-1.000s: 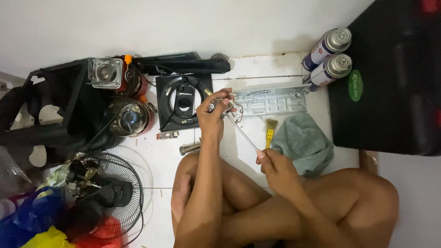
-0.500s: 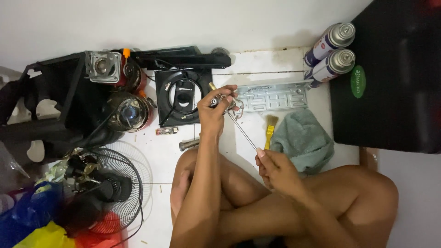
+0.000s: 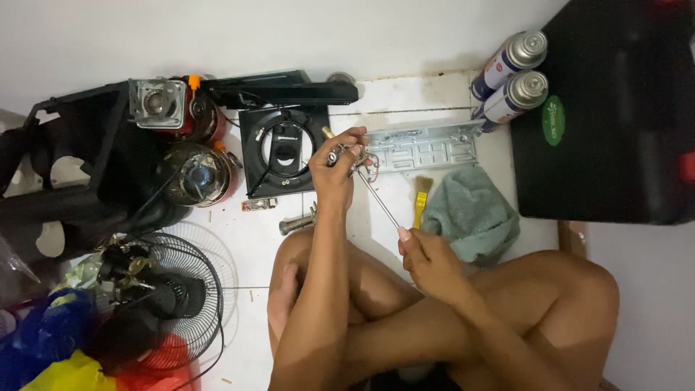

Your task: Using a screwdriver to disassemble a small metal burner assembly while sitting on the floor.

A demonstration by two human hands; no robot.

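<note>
Screwdriver point(image 3: 380, 203) | right hand point(image 3: 427, 257) closed on handle (left hand point(image 3: 340, 163) pinches fitting point(image 3: 346, 153))

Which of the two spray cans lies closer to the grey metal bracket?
The lower spray can: its base end almost touches the right end of the grey metal bracket. The upper spray can lies farther up, beside it.

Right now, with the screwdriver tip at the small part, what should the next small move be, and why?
Probably a slow turn of the screwdriver by the right hand, with the left hand steadying the small metal part. The shaft runs straight from one hand to the other and its tip seems to meet the part, though whether it is seated is too small to tell.
</note>
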